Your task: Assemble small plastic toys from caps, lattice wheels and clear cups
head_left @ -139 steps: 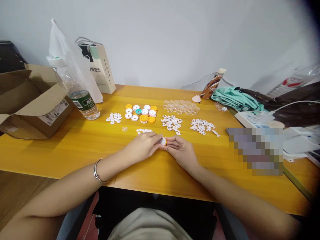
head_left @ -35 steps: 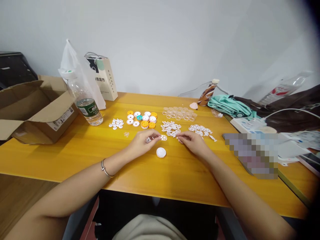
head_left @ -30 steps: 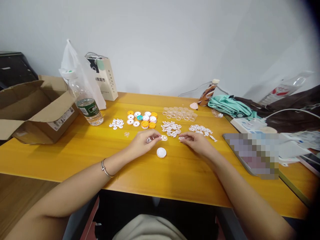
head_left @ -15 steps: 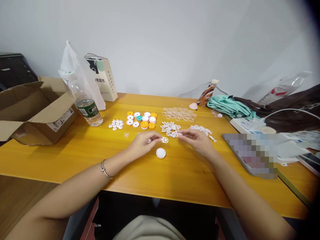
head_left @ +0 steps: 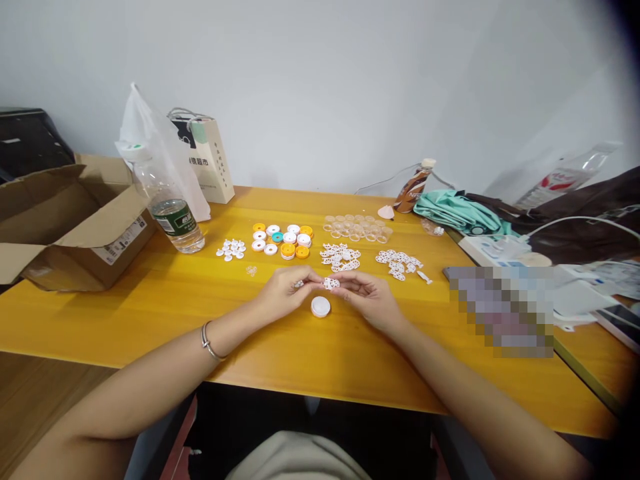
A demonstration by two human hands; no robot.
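My left hand (head_left: 286, 292) pinches a small white openwork plastic piece (head_left: 331, 283) between thumb and fingertips. Another small white bit (head_left: 299, 284) shows among its curled fingers. From the other side, my right hand (head_left: 369, 299) has its thumb and fingers closed on white openwork plastic at the same spot; where one piece ends and another begins is hard to see. Just below the fingertips sits a round white cap (head_left: 321, 307) with an orange edge underneath. Behind the hands lies a pile of similar white openwork pieces (head_left: 341, 256).
White knobbed parts (head_left: 231, 250), orange, white and teal rings (head_left: 287, 251) and clear rings (head_left: 357, 228) lie farther back. More white pieces (head_left: 399, 262) are at right, near a pixelated tablet (head_left: 500, 312). A water bottle (head_left: 173, 217) and cardboard box (head_left: 95, 247) stand left.
My right hand has moved left from the pile of openwork pieces to meet my left hand, bringing a white piece along. My left hand has barely moved.
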